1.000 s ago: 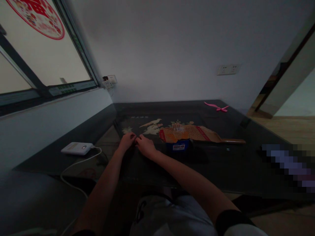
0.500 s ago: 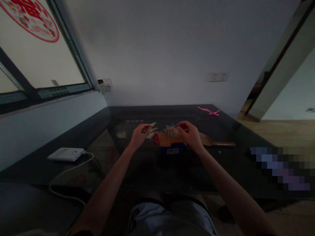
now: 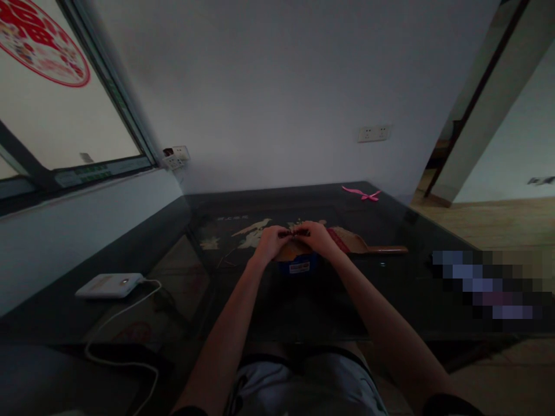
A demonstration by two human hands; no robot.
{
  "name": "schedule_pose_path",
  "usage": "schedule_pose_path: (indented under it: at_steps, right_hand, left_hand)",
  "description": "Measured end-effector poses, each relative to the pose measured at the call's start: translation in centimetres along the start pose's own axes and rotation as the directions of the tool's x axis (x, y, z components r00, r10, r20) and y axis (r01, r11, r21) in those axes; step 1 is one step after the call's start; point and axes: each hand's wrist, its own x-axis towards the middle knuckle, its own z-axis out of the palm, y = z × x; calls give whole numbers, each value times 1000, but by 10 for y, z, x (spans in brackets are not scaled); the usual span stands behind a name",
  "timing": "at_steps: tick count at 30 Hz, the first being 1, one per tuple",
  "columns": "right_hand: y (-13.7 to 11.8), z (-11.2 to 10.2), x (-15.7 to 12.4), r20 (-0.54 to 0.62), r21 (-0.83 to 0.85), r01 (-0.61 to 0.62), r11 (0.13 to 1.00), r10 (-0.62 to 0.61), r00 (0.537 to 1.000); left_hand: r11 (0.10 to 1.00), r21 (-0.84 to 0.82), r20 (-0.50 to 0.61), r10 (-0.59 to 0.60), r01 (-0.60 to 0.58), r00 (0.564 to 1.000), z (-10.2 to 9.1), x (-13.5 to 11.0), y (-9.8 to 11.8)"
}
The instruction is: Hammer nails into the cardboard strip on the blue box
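Observation:
Over the middle of the table, my left hand and my right hand meet with fingertips pinched together. Whatever lies between the fingers is dark and too small to make out. Beneath them is a brown, finely textured piece, mostly covered by the hands. It rests over a blue container with a pale label. A dark red band shows just right of my right hand. Beyond it a light-brown, paddle-shaped thing narrows into a smooth wooden handle pointing right.
The dark glossy table carries a pale flower pattern. On the left lies a white power bank with a white cable. A pink ribbon-like strip lies at the far right. A pixelated area covers the right edge.
My hands were apart and have come together over the brown piece. The upright dark prongs seen between them are now hidden. The red end seen at left is no longer visible there.

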Motion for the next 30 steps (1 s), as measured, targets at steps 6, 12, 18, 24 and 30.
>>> schedule_pose_path:
  at_steps: [6,12,18,24,30]
  right_hand:
    - [-12,1,-5,-48,-83,-16,996,12,999]
    - [-16,2,-7,-87,-113,-95,989,85,993]
    - [-22,2,-8,-141,-113,-146,983,130,981]
    - [-22,7,-10,-206,25,-166,986,168,964]
    - [-25,-1,-4,-336,308,-93,947,200,920]
  left_hand:
    - [999,45,-19,-6,7,1000,5,0,-4]
    - [997,67,0,-27,27,1000,1,0,4]
    - [997,77,-6,-32,33,999,1,-1,7]
    - [995,97,1,-32,32,999,1,-1,7]
    - [993,112,14,-23,21,1000,1,-1,7]
